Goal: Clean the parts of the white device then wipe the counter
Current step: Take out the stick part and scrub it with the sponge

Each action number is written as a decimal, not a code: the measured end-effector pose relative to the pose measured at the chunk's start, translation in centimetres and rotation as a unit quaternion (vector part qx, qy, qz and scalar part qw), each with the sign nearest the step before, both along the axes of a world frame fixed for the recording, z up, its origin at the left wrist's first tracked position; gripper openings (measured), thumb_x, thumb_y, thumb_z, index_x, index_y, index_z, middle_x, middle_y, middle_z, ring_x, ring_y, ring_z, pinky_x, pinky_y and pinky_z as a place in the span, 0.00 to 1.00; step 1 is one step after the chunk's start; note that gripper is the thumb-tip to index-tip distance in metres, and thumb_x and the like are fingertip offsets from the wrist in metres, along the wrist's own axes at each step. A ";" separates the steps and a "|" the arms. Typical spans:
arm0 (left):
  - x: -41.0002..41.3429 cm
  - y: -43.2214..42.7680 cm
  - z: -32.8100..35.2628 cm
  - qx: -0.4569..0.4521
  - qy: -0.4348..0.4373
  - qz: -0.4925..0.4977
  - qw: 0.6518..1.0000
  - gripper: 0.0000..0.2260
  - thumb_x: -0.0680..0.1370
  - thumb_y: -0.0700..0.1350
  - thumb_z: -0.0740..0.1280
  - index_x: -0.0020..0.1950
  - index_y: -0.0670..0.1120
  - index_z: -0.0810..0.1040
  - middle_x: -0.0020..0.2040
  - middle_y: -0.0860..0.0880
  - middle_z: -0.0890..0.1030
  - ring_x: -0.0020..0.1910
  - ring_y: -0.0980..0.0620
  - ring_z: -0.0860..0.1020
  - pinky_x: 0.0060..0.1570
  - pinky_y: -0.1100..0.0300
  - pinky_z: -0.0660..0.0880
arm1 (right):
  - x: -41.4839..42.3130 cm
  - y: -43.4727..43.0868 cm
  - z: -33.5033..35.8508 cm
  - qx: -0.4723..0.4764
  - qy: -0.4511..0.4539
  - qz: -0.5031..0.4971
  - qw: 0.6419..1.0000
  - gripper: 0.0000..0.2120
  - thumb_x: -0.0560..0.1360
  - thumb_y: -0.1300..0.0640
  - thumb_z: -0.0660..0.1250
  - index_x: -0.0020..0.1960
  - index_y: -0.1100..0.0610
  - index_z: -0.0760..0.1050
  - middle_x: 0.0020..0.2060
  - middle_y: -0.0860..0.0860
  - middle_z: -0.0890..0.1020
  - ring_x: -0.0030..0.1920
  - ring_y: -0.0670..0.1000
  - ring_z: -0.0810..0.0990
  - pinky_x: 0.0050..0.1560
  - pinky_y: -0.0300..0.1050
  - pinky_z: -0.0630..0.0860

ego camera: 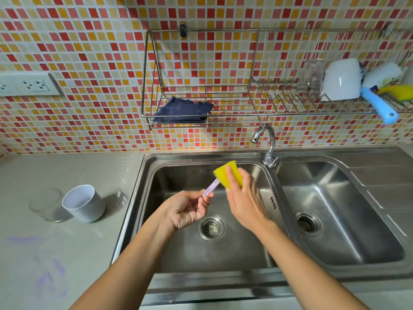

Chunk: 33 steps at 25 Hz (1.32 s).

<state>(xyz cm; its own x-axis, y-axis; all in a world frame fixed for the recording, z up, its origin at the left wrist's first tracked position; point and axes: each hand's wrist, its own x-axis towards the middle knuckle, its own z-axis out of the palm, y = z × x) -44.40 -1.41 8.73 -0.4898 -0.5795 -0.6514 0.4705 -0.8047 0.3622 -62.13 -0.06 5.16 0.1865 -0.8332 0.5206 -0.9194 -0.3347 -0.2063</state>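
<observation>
Over the left basin of the steel double sink (pixel 263 268), the left hand (pixel 186 210) pinches a thin lilac-and-white plastic stick (pixel 210 188) between fingertips, while the right hand (pixel 244 199) grips a yellow sponge (pixel 225 172) wrapped around its far end. A white cylindrical cup (pixel 83 203) and a clear glass (pixel 47 203) stand together on the grey counter (pixel 44 253).

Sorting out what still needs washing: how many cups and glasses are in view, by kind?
White cups: 2, one on the counter, one in the rack
Clear glasses: 2, one on the counter, one in the rack
Total: 4
</observation>
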 end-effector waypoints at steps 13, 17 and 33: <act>0.1 -0.1 0.4 -0.090 -0.175 0.023 0.980 0.10 0.79 0.38 0.62 0.42 0.35 0.78 0.28 0.47 0.76 0.21 0.60 0.72 0.23 0.72 0.69 | 1.1 0.2 -0.5 0.041 0.032 -0.005 0.999 0.27 0.74 0.51 0.53 0.72 0.56 0.57 0.62 0.58 0.63 0.49 0.63 0.77 0.41 0.52 0.78; -0.1 -0.3 0.4 -0.092 -0.185 0.028 0.978 0.09 0.79 0.38 0.62 0.42 0.35 0.78 0.25 0.48 0.76 0.20 0.61 0.71 0.22 0.73 0.69 | 1.0 -0.2 -0.2 0.064 -0.008 -0.045 0.997 0.28 0.75 0.54 0.58 0.72 0.58 0.57 0.61 0.62 0.68 0.50 0.64 0.77 0.41 0.54 0.78; 0.7 1.8 -2.6 -0.638 -0.590 0.041 0.492 0.07 0.75 0.44 0.69 0.47 0.42 0.83 0.38 0.49 0.83 0.36 0.53 0.80 0.38 0.59 0.75 | 2.2 0.1 -0.5 0.092 -0.017 -0.069 0.993 0.28 0.75 0.52 0.54 0.73 0.59 0.58 0.62 0.61 0.69 0.51 0.63 0.75 0.43 0.53 0.77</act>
<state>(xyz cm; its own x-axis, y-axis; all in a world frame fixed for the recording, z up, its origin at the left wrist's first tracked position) -43.70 0.43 6.18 -0.1468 -0.8721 0.4668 -0.6626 0.4371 0.6082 -59.97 0.08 4.62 0.0486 -0.9314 0.3608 -0.9455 -0.1594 -0.2839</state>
